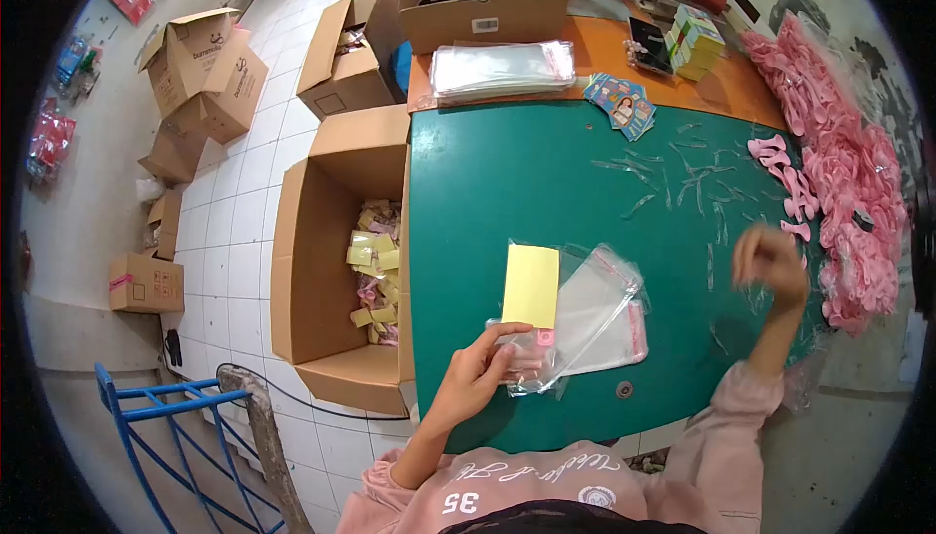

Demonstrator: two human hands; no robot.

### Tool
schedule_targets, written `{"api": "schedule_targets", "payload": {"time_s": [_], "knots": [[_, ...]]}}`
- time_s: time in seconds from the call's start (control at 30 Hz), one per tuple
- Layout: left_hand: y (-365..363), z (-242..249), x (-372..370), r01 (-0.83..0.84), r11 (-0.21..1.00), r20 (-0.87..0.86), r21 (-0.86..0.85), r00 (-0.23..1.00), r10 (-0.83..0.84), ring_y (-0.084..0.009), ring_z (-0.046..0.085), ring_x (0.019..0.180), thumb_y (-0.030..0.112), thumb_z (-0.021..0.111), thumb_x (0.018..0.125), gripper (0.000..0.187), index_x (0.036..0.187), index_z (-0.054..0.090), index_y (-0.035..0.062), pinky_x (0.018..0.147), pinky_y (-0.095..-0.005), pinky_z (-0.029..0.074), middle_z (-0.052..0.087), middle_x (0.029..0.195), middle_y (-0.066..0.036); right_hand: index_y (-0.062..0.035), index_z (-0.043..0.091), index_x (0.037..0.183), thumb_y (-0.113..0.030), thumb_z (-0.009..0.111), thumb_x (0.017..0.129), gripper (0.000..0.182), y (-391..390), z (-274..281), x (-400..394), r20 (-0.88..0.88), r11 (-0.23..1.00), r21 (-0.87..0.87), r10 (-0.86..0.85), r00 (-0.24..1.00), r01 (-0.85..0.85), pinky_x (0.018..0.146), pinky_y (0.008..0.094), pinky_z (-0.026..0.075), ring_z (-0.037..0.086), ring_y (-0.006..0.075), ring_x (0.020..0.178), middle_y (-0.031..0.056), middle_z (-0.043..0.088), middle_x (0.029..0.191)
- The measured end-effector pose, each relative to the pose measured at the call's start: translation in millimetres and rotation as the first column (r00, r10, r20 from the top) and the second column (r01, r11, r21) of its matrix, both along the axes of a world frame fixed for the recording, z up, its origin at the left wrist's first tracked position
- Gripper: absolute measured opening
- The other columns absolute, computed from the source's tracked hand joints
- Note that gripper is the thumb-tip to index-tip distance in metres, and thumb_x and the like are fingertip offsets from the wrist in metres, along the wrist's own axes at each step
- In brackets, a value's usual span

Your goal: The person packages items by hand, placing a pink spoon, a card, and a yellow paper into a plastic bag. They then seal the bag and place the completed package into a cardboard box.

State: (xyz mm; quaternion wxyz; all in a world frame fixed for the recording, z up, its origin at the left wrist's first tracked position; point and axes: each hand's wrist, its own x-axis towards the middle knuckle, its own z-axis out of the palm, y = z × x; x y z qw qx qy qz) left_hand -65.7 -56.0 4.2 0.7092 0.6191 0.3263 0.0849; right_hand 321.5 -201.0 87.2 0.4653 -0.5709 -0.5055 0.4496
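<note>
My left hand (475, 378) is at the near edge of the green table (507, 183), its fingers on a clear bag with a yellow card (531, 285) and a small pink piece (545, 337). Part of the bag lies under the fingers. Beside it rests a stack of clear plastic bags (600, 315). My right hand (770, 259) is raised over the table's right side, blurred, near several pink items (790, 183); what its fingers hold, if anything, cannot be made out.
An open carton (336, 241) with yellow-carded packets stands left of the table. Clear bags (502, 68) and blue picture cards (622, 105) lie at the back. Plastic strips scatter the right half. A pink heap (838, 163) lines the right edge. A blue metal frame (175, 393) stands lower left.
</note>
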Motion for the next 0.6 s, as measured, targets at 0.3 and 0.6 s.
{"api": "schedule_targets", "payload": {"time_s": [0.3,0.6], "knots": [[-3.2,7.4,-2.1,-0.013,0.913,0.219,-0.409,0.969,0.112,-0.0212,0.058,0.107,0.006,0.04,0.097,0.028,0.121,0.049,-0.0049,0.089,-0.0295,0.049,0.057,0.115,-0.014,-0.0021,0.051,0.11,-0.007,0.06,0.074,0.037,6.7,-7.3,-78.9,0.875,0.914,0.134,-0.291,0.386,0.384,0.089,0.0418,0.041,0.053,0.0367,0.097,0.0181,0.051,0.108],[-7.7,10.6,-11.9,0.006,0.886,0.208,-0.464,0.973,0.102,-0.0228,0.062,0.097,0.012,0.048,0.095,0.029,0.116,0.051,-0.0065,0.084,-0.0327,0.052,0.06,0.108,-0.016,-0.0045,0.06,0.089,0.003,0.073,0.067,0.027,29.1,-73.6,-208.1,0.359,0.963,0.254,-0.176,0.917,0.086,0.067,0.0296,0.051,0.058,0.0217,0.083,0.0124,0.048,0.102]]}}
